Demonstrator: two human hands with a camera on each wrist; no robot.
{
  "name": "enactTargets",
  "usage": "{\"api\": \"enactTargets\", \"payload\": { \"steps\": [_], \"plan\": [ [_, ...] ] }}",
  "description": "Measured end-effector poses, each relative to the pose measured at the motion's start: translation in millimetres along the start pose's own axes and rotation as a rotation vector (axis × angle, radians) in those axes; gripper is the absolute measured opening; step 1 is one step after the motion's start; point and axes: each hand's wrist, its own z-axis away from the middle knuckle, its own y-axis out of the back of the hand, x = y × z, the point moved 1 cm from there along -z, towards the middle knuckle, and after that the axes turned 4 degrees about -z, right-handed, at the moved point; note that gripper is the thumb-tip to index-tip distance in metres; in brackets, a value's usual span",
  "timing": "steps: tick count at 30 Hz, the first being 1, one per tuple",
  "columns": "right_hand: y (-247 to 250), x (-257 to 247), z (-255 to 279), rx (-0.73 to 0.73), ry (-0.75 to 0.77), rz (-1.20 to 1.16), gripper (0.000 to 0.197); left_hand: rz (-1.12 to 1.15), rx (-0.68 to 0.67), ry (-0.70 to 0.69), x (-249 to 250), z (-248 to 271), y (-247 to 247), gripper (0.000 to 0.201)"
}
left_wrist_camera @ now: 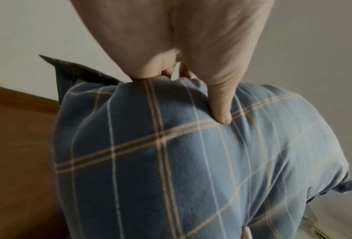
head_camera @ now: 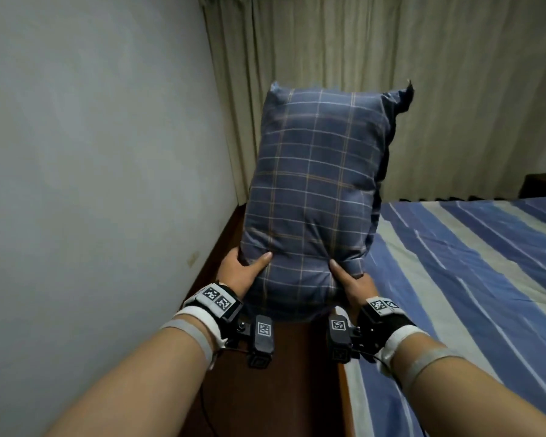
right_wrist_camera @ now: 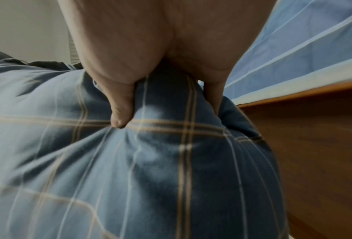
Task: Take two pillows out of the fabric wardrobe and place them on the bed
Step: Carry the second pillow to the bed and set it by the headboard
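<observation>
1. I am holding the pillow (head_camera: 316, 197) up in front of me with both hands, lengthwise, its far end reaching toward the curtain (head_camera: 328, 42).
2. My left hand (head_camera: 241, 272) is gripping the pillow's near left corner; the thumb (head_camera: 260, 259) is lying across the top of the checked cover and the other fingers are going underneath, out of the head view.
3. In the left wrist view that same left hand (left_wrist_camera: 181, 48) is pinching a bunched fold of the cover, with the thumb (left_wrist_camera: 219, 110) pressing into the fabric.
4. My right hand (head_camera: 353, 287) is clamping the near right corner, thumb on top; the right wrist view is showing the thumb (right_wrist_camera: 120, 113) digging into the cloth and a finger on the far side of the fold.
5. The pillow is hanging in the air above the wooden bed frame (head_camera: 215, 266), between the wall (head_camera: 92, 152) on my left and the bed (head_camera: 473, 279) on my right.
6. The pillow is not touching the striped sheet of the bed; its right edge is overlapping the mattress edge in my view.
7. The wrist pictures are slightly blurred.
</observation>
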Motion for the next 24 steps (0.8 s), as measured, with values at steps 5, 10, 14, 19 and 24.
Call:
{"api": "enactTargets", "payload": {
  "steps": [5,10,14,19,24],
  "plan": [
    [-87.8,-20.2,-95.0,-0.001,-0.007,0.129,0.063,-0.032,-0.063,-0.031,8.4,-114.9,44.9,0.077],
    [-146.9,-46.0,-195.9,-0.025,0.028,0.264,0.048,-0.039,-0.075,-0.107,6.7,-231.7,52.8,0.075],
    [-181.1,-52.4,-290.0,-0.035,0.076,0.282,0.071,-0.017,-0.065,-0.168,-8.9,-334.6,38.8,0.056],
    [-236.5,-89.8,-389.5,-0.072,0.207,0.236,0.053,0.012,-0.068,-0.264,-2.3,-492.8,18.0,0.056],
    [-274.7,-148.9,-503.0,0.047,0.316,0.222,0.04,0.07,-0.13,-0.346,39.4,-646.7,-7.5,0.06]
  ]
}}
